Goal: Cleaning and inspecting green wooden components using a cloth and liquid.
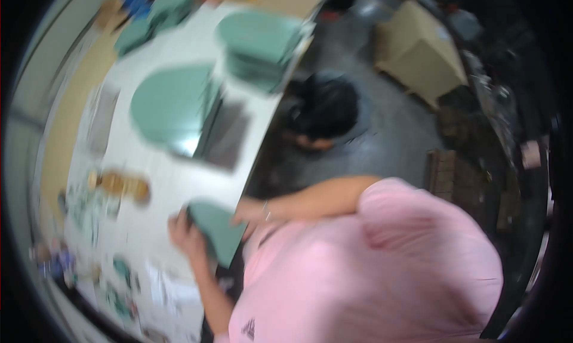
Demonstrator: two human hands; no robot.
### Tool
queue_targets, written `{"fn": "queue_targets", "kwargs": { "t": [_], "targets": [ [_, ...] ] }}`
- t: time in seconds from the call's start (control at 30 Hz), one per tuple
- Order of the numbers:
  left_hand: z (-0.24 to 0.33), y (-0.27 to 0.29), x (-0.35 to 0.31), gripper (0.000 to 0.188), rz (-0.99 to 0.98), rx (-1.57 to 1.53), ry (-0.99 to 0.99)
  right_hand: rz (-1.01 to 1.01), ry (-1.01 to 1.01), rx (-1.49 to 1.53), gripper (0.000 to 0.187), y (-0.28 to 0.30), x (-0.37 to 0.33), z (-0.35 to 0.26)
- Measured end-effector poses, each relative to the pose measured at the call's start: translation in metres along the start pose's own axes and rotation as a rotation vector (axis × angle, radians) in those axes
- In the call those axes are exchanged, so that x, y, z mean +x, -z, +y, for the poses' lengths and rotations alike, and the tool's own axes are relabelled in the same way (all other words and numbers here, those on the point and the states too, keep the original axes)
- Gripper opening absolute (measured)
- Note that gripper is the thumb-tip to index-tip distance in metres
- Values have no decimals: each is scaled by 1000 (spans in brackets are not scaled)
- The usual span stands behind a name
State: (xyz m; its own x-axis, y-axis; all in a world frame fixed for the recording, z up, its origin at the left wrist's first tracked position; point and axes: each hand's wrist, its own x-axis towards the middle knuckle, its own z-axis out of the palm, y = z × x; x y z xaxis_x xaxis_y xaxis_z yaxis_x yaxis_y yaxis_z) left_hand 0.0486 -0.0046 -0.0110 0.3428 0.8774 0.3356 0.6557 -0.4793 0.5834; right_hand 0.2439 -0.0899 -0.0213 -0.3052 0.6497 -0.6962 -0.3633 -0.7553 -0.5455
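A flat green panel with one rounded end (218, 226) lies between my hands at the table's near edge. My left hand (188, 234) is closed on its left side, thumb and fingers at the rim. At its right edge my right hand (248, 213) is closed on the panel, though blur softens the fingertips. Farther along the table lies a stack of similar rounded green panels (173, 107), with a dark grey flat piece (228, 137) beside it. Another green stack (259, 36) sits beyond that.
An amber bottle-like object (122, 185) lies left of my hands, near scattered green scraps (89, 209). A grey strip (104, 119) rests on the white table (179, 179). More green pieces (152, 21) are at the far left. On the floor stand a dark bundle (325, 107) and a large carton (418, 53).
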Motion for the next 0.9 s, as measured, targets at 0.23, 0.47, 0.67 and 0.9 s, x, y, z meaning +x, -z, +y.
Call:
{"fn": "queue_targets", "kwargs": {
  "t": [0.23, 0.47, 0.67, 0.9],
  "targets": [
    [61, -25, -23, 37, -95, 39, -54, 179, -152, 17, 34, 5, 7, -6],
    [37, -22, -8, 28, 24, 139, -13, 158, -158, -2, 28, -3, 2, -8],
    [28, -19, -6, 32, 57, 103, 77, 78, -139, 3, 33, 0, -2, -14],
    [19, -16, -1, 33, 62, 71, 61, 50, -106, 65, 31, 4, 1, -10]
  ]
}}
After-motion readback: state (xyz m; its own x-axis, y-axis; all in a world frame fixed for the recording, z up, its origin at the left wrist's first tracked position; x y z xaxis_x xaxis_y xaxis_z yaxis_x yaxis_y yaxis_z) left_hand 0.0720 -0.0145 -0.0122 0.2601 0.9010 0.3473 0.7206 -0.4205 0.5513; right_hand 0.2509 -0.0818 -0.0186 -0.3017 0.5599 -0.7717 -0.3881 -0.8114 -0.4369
